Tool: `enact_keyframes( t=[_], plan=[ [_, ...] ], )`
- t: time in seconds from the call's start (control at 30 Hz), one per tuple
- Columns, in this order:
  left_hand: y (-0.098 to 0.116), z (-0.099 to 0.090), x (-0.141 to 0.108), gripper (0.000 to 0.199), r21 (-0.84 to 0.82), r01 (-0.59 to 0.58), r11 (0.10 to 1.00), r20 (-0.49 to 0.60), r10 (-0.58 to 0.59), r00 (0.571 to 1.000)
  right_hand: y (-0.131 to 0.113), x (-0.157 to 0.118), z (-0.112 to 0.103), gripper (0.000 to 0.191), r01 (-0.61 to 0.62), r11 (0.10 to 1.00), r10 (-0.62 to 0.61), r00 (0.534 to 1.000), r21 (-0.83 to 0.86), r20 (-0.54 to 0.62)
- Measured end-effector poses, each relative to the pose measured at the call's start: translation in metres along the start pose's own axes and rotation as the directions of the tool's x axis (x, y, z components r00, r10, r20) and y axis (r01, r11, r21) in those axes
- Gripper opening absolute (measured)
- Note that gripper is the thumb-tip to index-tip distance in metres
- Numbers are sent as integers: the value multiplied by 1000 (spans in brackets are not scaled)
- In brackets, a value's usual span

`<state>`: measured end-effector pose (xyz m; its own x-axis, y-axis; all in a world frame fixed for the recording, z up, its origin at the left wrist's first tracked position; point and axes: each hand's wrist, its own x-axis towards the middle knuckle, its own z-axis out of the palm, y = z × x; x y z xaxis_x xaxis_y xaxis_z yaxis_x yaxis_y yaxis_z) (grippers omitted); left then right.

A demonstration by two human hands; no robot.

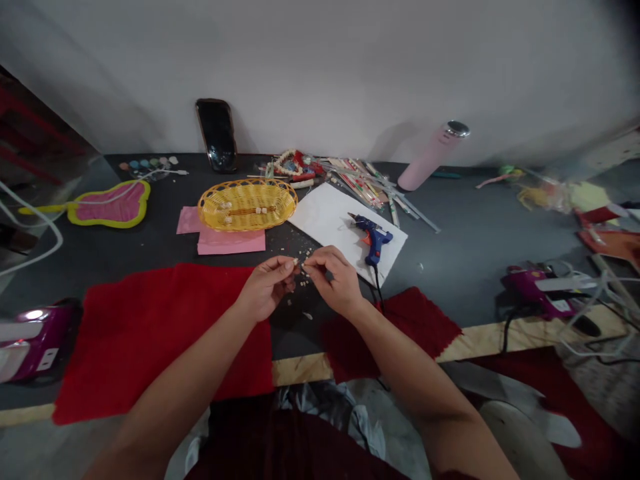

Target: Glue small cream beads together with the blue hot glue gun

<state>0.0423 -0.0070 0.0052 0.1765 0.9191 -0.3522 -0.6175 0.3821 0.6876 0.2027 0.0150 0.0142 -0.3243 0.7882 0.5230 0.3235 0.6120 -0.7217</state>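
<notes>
Over the dark table, my left hand (270,285) pinches a small whitish piece (295,261) between thumb and fingertips. Close beside it on the right, my right hand (336,279) has its thumb and finger pressed together at the same spot; what they hold is too small to name. Small pale bits (304,283) lie scattered on the table around the fingertips. A yellow wicker basket (245,220) with a few small pale pieces inside rests on pink sheets (231,243). A blue glue gun (376,243) lies on a white board (320,217).
Red cloth (170,327) covers the front left, with darker red cloth (420,320) under my right forearm. A phone (217,135) and pink bottle (430,160) stand at the back. Sticks (357,180) lie between them. Purple devices (55,340) sit at both sides.
</notes>
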Motion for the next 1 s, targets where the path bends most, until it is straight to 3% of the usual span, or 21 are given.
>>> enact_keyframes(
  t=[0.53, 0.77, 1.0],
  plan=[
    [-3, 1, -1, 14, 11, 19, 1000, 52, -20, 998, 6, -3, 2, 10, 46, 999, -45, 998, -23, 32],
    [-1, 0, -1, 16, 27, 18, 999, 33, -19, 999, 6, -2, -2, 13, 111, 993, -112, 994, -51, -17],
    [-2, 2, -2, 15, 24, 25, 999, 51, -26, 998, 6, -1, -2, 14, 165, 984, -164, 986, -65, 19]
  ],
)
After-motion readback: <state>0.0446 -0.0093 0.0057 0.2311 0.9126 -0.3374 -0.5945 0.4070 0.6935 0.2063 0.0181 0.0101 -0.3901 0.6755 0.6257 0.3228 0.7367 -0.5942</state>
